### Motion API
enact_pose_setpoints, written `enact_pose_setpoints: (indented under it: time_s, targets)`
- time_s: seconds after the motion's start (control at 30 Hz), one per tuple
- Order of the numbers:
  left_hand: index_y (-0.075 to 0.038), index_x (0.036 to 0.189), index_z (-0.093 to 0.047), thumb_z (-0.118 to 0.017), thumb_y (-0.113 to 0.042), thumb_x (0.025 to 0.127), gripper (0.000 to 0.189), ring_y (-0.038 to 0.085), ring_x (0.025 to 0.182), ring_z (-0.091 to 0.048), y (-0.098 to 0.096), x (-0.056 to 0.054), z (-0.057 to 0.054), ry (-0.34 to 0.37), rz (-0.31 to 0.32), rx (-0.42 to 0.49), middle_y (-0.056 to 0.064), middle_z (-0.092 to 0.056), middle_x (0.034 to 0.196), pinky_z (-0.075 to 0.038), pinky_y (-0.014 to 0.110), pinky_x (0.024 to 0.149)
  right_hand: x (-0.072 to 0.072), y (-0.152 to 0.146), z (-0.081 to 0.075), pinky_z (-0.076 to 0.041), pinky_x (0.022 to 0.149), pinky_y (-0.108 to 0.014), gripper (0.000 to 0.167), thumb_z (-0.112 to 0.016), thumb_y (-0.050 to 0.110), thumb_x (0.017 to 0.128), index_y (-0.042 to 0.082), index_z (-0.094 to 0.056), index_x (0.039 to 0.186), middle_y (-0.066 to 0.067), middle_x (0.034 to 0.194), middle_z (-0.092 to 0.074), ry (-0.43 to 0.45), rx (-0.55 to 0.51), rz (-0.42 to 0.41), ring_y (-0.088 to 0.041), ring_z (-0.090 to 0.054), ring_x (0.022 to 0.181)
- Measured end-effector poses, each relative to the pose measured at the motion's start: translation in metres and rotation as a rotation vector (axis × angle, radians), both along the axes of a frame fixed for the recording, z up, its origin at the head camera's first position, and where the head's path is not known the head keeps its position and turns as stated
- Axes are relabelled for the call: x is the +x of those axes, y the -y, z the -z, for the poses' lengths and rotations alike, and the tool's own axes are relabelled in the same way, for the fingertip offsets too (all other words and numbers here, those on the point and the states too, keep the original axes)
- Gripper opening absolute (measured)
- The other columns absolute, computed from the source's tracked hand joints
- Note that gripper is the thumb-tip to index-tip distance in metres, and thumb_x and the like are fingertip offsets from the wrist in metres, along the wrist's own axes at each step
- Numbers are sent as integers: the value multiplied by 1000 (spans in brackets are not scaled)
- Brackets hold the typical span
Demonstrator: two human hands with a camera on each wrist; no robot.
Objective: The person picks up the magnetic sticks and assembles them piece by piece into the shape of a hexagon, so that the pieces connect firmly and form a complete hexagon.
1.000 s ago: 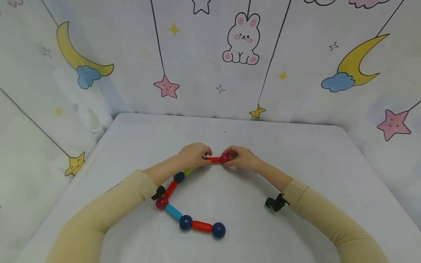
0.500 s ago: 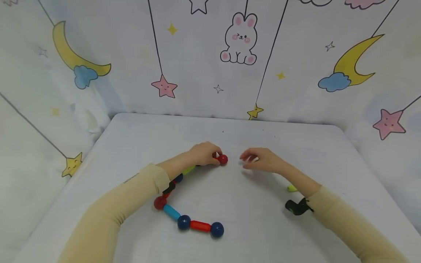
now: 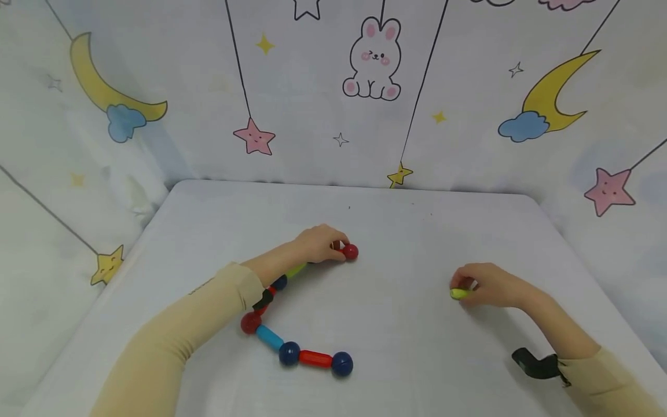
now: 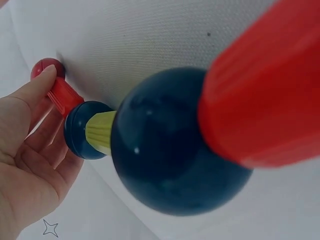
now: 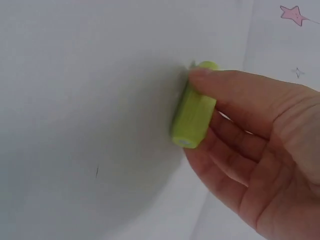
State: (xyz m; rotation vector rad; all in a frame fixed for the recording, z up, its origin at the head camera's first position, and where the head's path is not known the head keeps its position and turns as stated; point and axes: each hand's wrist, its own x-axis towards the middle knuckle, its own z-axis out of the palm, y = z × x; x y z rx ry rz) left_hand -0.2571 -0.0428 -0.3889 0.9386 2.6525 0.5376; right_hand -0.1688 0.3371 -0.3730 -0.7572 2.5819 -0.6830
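Observation:
My left hand pinches the red magnetic stick at the far end of a curved chain, its thumb reaching onto the red ball that caps it. Behind that stick, the left wrist view shows a dark blue ball, a yellow-green stick and a larger-looking blue ball. Well off to the right, my right hand holds a loose yellow-green magnetic stick between thumb and fingers, close over the table. One pale end of this stick faces the right wrist camera.
The chain curves toward me through a red ball, a light blue stick, a blue ball and a red stick, ending at another blue ball. A white cloth covers the table; a patterned curtain hangs behind.
My right hand has let go of the red ball, moved right and toward me, and picked up the yellow-green stick. My left hand has shifted slightly right along the chain to the red stick.

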Motion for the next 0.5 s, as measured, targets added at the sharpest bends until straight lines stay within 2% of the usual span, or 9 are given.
enact_pose_setpoints:
  time_s: [0.1,0.27,0.5]
  targets:
    - [-11,123,-66,-71,-24,91,35,16,88,-59,0,0,1,-3,15,15,3,-67,98,-48,29,73,-7,17,6,-52,75,-28,15,-74,15,87,12,-67,99,6,91,-63,-27,-24,19,-13,-59,87]
    - [-11,123,-66,-70,-23,91,34,16,88,-59,-2,-1,0,-6,29,27,3,-67,98,-48,29,73,-27,65,13,-50,75,-29,23,-74,20,87,8,-70,107,3,95,-66,-52,-87,88,-16,-59,89]
    - [-14,123,-66,-69,-25,92,33,14,87,-60,-6,-1,2,-6,24,17,2,-67,98,-49,30,73,-52,120,20,-50,73,-29,27,-74,21,87,7,-70,110,0,94,-67,-17,-139,161,-18,-59,87]
